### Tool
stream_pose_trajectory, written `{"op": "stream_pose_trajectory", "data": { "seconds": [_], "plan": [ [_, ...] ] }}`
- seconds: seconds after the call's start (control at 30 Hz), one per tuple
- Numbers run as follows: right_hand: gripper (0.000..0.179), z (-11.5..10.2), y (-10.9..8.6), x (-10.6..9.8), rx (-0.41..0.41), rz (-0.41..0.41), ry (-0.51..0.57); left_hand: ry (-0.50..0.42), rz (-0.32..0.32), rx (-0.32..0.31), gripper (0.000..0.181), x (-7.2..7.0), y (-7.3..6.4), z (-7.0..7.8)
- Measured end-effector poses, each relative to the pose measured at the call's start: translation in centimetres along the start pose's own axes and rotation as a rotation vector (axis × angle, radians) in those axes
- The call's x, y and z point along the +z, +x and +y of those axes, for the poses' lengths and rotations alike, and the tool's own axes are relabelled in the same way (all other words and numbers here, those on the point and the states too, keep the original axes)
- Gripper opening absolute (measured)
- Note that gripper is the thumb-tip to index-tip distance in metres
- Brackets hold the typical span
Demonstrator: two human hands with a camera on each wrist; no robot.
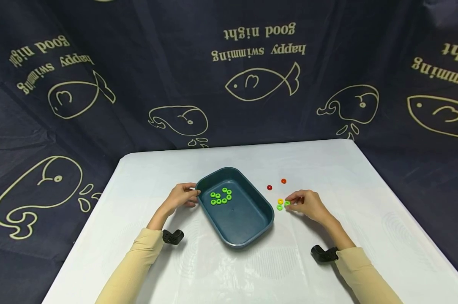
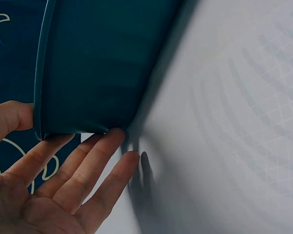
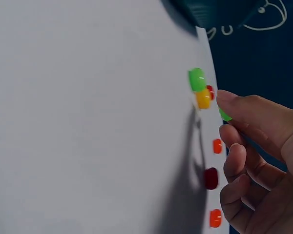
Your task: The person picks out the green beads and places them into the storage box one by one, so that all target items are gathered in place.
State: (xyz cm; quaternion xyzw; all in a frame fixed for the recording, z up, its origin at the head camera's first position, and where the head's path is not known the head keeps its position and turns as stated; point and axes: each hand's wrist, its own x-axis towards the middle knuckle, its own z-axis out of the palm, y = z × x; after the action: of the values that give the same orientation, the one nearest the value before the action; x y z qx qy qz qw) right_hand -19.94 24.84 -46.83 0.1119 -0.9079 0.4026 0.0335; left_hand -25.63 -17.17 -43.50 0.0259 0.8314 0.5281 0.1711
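Note:
A dark teal plastic basin (image 1: pixel 239 241) stands on the table with several small green rings (image 1: pixel 219 201) inside, bunched toward its far left end. At its left corner my left hand (image 1: pixel 181 196) holds the rim, thumb at the lip and fingers against the outer wall (image 2: pixel 97 68). To the right of the basin my right hand (image 1: pixel 308 204) pinches a green ring (image 3: pixel 225 115) between thumb and index finger. Next to these fingertips lie another green ring (image 1: pixel 279 207) and a yellow ring (image 1: pixel 280 202) on the tabletop.
Beyond the right hand lie a red ring (image 1: pixel 269 187) and an orange ring (image 1: pixel 284 181). More red and orange pieces, such as a dark red one (image 3: pixel 211 178), show in the right wrist view. A dark fish-print cloth (image 1: pixel 168 76) hangs behind the white table (image 1: pixel 156 164).

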Motion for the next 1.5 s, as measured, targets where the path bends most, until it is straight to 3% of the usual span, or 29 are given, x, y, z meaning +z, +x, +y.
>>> {"op": "stream_pose_trajectory", "data": {
  "seconds": [0.37, 0.8, 1.2, 1.5],
  "plan": [
    [0.019, -1.4, 1.7, -2.0, -0.01, 0.042, -0.03, -0.007, 0.002, -0.009, 0.048, 0.1, 0.0, 0.0],
    [0.02, -5.0, 4.4, -2.5, -0.073, 0.081, -0.026, -0.007, 0.005, -0.005, 0.047, 0.1, -0.1, 0.2],
    [0.019, -10.4, 8.2, 0.6, -0.139, 0.016, 0.048, -0.005, -0.005, 0.005, 0.048, 0.0, -0.2, 0.1],
    [0.019, -13.0, 10.1, 3.7, -0.218, -0.036, 0.091, -0.008, -0.001, 0.005, 0.047, 0.0, -0.1, 0.1]
  ]
}}
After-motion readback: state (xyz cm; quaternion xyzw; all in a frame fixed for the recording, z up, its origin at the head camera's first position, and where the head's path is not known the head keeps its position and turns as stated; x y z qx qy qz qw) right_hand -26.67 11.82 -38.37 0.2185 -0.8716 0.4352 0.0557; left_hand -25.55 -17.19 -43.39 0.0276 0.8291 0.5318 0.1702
